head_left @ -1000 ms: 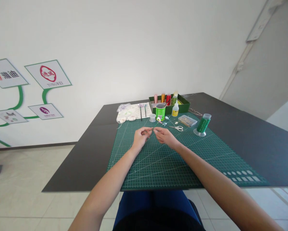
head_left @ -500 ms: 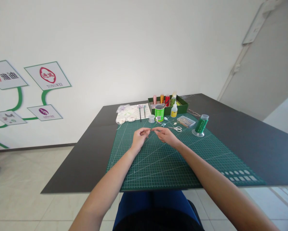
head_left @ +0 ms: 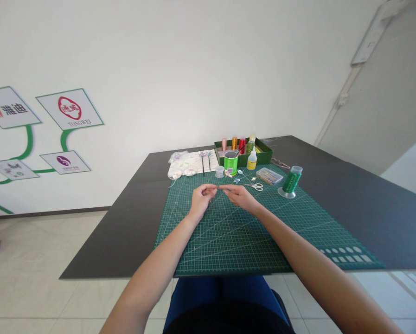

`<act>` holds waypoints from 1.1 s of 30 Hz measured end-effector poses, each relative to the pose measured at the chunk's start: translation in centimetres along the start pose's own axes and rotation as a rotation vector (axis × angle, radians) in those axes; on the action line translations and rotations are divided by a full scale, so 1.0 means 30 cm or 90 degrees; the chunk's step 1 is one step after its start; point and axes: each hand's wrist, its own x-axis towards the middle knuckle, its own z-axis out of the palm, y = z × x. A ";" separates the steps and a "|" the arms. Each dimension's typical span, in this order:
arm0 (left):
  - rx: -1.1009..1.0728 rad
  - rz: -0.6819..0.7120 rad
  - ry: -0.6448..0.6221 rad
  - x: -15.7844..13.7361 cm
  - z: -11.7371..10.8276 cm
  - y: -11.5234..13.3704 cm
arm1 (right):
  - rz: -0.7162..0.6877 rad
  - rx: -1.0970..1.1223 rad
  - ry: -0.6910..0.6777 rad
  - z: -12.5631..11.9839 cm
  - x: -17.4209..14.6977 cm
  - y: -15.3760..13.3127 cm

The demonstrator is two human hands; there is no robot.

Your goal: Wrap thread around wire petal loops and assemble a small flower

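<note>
Over the middle of the green cutting mat point(head_left: 228, 241), my left hand point(head_left: 202, 198) is closed in a pinch, thumb against fingers. My right hand point(head_left: 240, 196) meets it from the right, its fingers also pinched. The fingertips of both hands come together at one spot; what lies between them is too small to make out. Just beyond the fingertips is a small pink-and-white flower-like piece point(head_left: 227, 173), and I cannot tell whether it is held or lying there. White-handled scissors point(head_left: 256, 186) lie beside my right hand, with small pale leaf-shaped pieces point(head_left: 240, 171) behind them.
A green can point(head_left: 230, 164), glue bottle point(head_left: 252, 159) and clear spool point(head_left: 219, 171) stand behind the hands. Farther back is a green box point(head_left: 243, 160) of thread spools. At right are a clear case point(head_left: 269, 176) and green thread cone point(head_left: 291, 181); white cloth point(head_left: 190, 162) lies at left.
The pink-and-white piece beyond the fingertips looks turned, showing more of its pink side. Both hands keep nearly the same place and pinch.
</note>
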 end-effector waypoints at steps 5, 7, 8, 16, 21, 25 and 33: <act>-0.002 0.006 -0.009 -0.001 0.001 0.003 | 0.001 0.001 -0.001 0.000 -0.001 0.001; 0.003 0.009 -0.012 -0.001 0.000 0.003 | 0.002 0.000 -0.001 0.000 -0.001 0.001; 0.004 0.011 -0.013 -0.001 -0.001 0.002 | 0.003 -0.001 -0.002 0.000 -0.001 0.001; -0.010 0.008 0.009 0.006 -0.003 -0.007 | 0.008 -0.017 0.006 0.001 -0.006 -0.012; 0.033 -0.019 -0.014 0.005 -0.003 -0.006 | -0.002 -0.012 0.006 -0.007 -0.007 -0.015; 0.035 -0.026 -0.030 0.002 -0.001 0.000 | 0.003 -0.007 0.006 -0.014 -0.006 -0.012; 0.019 -0.028 -0.035 0.005 0.001 -0.004 | 0.013 -0.028 0.007 -0.015 -0.005 -0.009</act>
